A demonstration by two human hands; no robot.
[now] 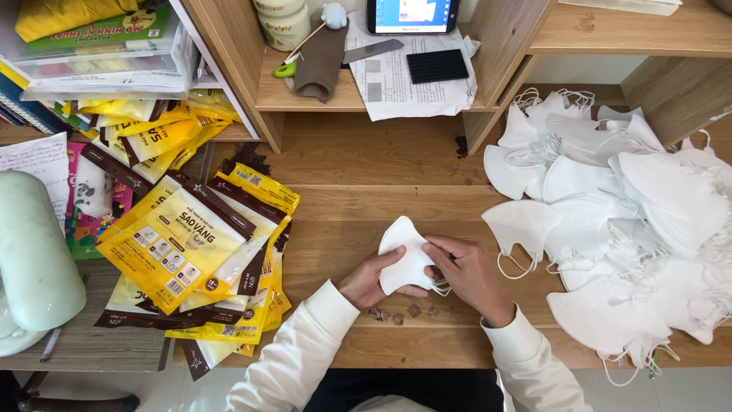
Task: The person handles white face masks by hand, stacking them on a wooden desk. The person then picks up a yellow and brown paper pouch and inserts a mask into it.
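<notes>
You've got one white face mask (404, 259) between your hands, folded flat and held just above the wooden desk (358, 191), near its front edge and about midway across. Your left hand (370, 278) cups it from below, thumb laid across the lower face and fingers curled behind, so it's closed on the mask. Your right hand (467, 273) comes in from the other side, fingertips bunched and pinching the mask's right edge where the ear loop hangs out. Both wrists angle inward, the white sleeves (305, 355) meeting the desk's front edge, forearms forming a V toward you. Just below the hands, a few small dark scraps (396, 313) lie on the wood. To your right sits a heap of loose white masks (618, 229), too many and too tangled to count, loops trailing over the desk edge. To your left, a fanned pile of yellow and brown flat pouches (198, 252) lies well apart from your hands, roughly a dozen showing there, with more stacked behind them. On the shelf above: one tablet (412, 14), one small black pad (437, 65) on a sheet of paper, one pair of scissors (343, 57) and one white jar (284, 21).
</notes>
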